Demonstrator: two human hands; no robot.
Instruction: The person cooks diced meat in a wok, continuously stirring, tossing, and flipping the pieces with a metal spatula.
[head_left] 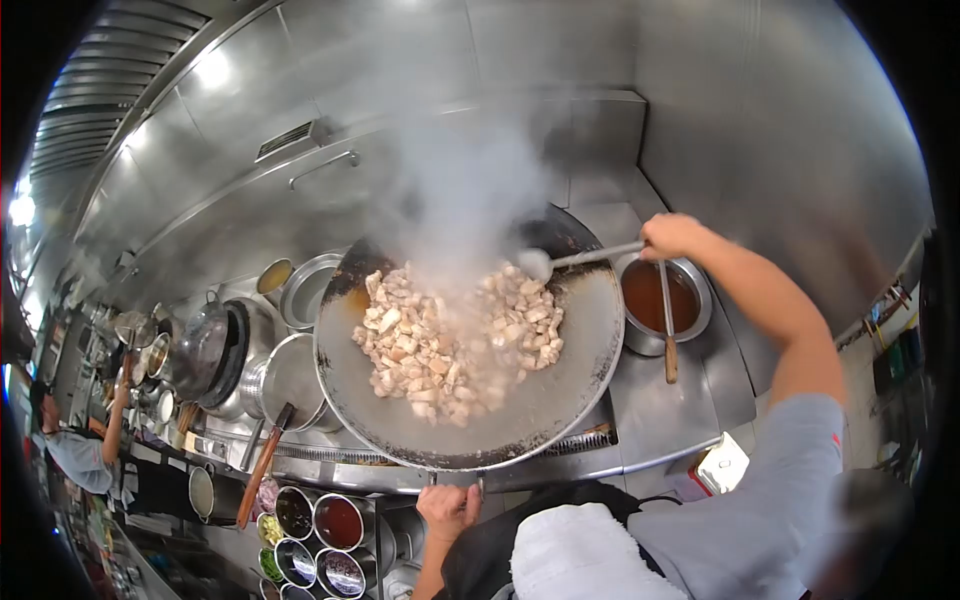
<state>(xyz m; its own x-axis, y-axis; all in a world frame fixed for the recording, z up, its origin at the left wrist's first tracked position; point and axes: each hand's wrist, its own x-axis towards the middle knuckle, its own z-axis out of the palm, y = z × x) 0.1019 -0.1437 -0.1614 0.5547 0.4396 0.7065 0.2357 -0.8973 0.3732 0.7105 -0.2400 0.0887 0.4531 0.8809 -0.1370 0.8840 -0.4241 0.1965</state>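
A large wok (600, 340) holds a heap of pale chopped meat chunks (425, 350), with thick steam rising from the middle. My right hand (672, 236) is closed round the handle of a metal ladle (536, 264), whose bowl rests at the upper right edge of the meat. At the wok's near rim, my left hand (449, 509) has its fingers curled round the wok's loop handle (433, 480). Steam hides part of the meat and the far side of the wok.
Right of the wok stands a pot of reddish-brown liquid (655, 300) with a wooden-handled tool (670, 360) across it. Sauce containers (338, 523) stand at lower left, near a long wooden handle (262, 470). Another person (75, 455) works at far left.
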